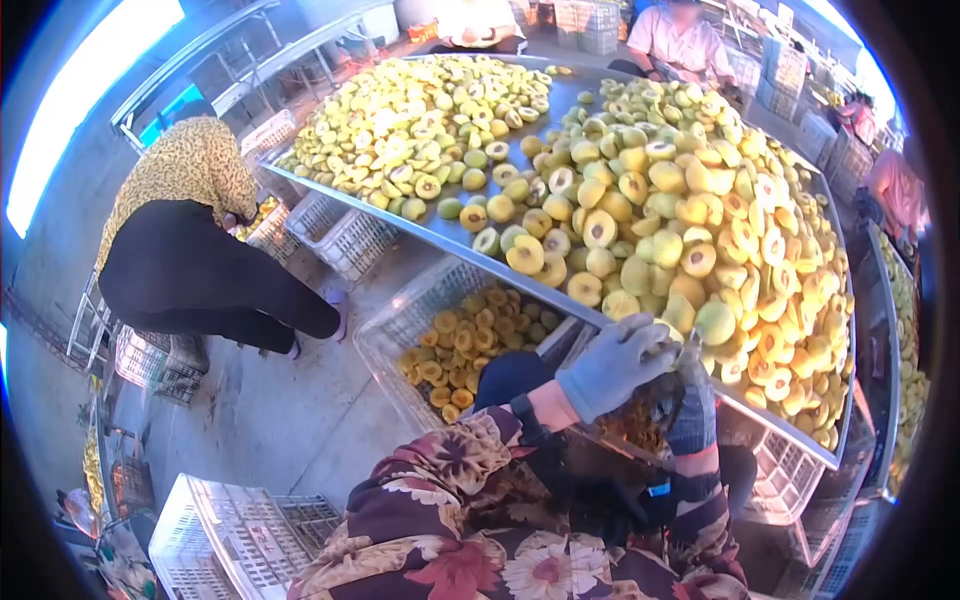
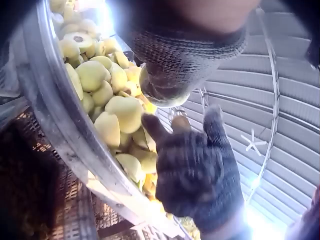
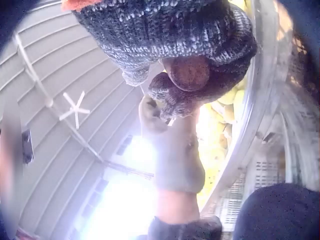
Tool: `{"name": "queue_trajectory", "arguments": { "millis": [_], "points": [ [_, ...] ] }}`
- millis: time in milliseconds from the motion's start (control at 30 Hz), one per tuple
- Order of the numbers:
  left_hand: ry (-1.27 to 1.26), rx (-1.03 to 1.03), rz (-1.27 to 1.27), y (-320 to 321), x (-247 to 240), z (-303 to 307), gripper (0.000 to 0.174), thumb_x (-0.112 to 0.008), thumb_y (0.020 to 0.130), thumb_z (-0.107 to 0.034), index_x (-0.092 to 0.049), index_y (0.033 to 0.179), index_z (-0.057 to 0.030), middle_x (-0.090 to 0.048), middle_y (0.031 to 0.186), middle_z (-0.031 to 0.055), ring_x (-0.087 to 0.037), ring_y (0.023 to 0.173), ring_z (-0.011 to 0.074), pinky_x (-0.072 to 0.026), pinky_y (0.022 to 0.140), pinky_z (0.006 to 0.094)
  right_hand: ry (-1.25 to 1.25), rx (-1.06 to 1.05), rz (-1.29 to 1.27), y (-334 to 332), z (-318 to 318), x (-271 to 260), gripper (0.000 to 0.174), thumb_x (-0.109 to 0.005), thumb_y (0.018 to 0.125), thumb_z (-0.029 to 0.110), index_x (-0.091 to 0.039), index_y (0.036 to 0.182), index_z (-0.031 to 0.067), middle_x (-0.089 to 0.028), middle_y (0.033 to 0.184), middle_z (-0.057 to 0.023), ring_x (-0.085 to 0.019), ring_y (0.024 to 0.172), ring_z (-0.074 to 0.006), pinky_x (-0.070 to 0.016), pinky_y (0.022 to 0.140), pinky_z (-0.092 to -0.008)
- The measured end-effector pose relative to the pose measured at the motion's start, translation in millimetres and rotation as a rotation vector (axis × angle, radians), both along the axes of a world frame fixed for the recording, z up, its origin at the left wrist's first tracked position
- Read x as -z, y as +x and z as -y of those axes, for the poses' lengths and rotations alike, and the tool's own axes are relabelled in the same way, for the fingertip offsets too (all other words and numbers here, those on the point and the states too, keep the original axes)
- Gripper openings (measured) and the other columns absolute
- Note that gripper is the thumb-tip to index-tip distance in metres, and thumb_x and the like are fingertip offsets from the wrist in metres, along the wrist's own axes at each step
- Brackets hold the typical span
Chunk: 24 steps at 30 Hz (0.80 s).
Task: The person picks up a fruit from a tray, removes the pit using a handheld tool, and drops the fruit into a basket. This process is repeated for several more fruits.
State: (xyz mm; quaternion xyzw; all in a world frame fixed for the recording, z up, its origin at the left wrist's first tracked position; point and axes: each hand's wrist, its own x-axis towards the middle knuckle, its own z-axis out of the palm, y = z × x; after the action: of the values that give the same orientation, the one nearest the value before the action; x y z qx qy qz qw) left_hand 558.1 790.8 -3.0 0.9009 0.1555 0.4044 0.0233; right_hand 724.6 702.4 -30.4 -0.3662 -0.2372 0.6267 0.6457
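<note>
My left hand (image 1: pixel 620 370), in a grey coated glove, reaches to the near edge of the metal table. Its curled fingers hold a greenish stone fruit (image 1: pixel 674 362), mostly covered by the glove. Close against it is my right hand (image 1: pixel 690 415) in a dark knit glove. That hand grips a brown-handled tool (image 3: pixel 189 73); the handle's round end shows in the right wrist view, and its working end is hidden between the hands. Just beyond the fingertips, a whole green fruit (image 1: pixel 715 322) lies at the front of a large pile of halved yellow-green fruit (image 1: pixel 700 220).
The metal table (image 1: pixel 440 228) has a raised rim. Below it stand a crate of darker fruit halves (image 1: pixel 480 345) and a white crate (image 1: pixel 785 480). A person in a spotted top (image 1: pixel 175 170) bends over crates at left. Others sit across the table, one in pink (image 1: pixel 680 40).
</note>
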Motion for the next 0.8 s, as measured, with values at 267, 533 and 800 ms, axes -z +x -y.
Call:
{"name": "queue_trajectory", "arguments": {
  "millis": [267,533,800],
  "points": [
    [-1.209,0.269,0.733,-17,15,36,0.030,-0.048,0.096,-0.016,-0.048,0.122,-0.0011,-0.060,0.106,0.0113,-0.057,0.100,0.0201,-0.0448,0.093,0.0322,-0.069,-0.083,0.235,-32,25,-29,0.038,-0.068,0.086,0.021,-0.054,0.117,0.0043,-0.055,0.070,0.0012,-0.047,0.046,-0.0070,-0.0396,0.041,-0.0235],
    [-0.707,-0.168,0.443,-9,26,70,0.044,-0.068,0.066,0.006,-0.051,0.106,-0.0021,-0.064,0.101,0.0145,-0.061,0.093,0.0303,-0.0476,0.083,0.0352,0.194,0.385,1.211,-37,41,8,0.025,-0.063,0.086,0.015,-0.051,0.103,0.0030,-0.059,0.075,-0.0102,-0.060,0.064,-0.0242,-0.0496,0.059,-0.0352],
    [-1.345,0.321,0.820,1,41,68,0.033,-0.055,0.091,-0.006,-0.044,0.121,0.0001,-0.058,0.112,0.0132,-0.057,0.105,0.0223,-0.0467,0.092,0.0338,-0.099,-0.017,1.545,-48,56,-3,0.033,-0.056,0.085,0.026,-0.047,0.108,0.0052,-0.063,0.085,-0.0244,-0.062,0.080,-0.0418,-0.0498,0.069,-0.0493]
  ]
}}
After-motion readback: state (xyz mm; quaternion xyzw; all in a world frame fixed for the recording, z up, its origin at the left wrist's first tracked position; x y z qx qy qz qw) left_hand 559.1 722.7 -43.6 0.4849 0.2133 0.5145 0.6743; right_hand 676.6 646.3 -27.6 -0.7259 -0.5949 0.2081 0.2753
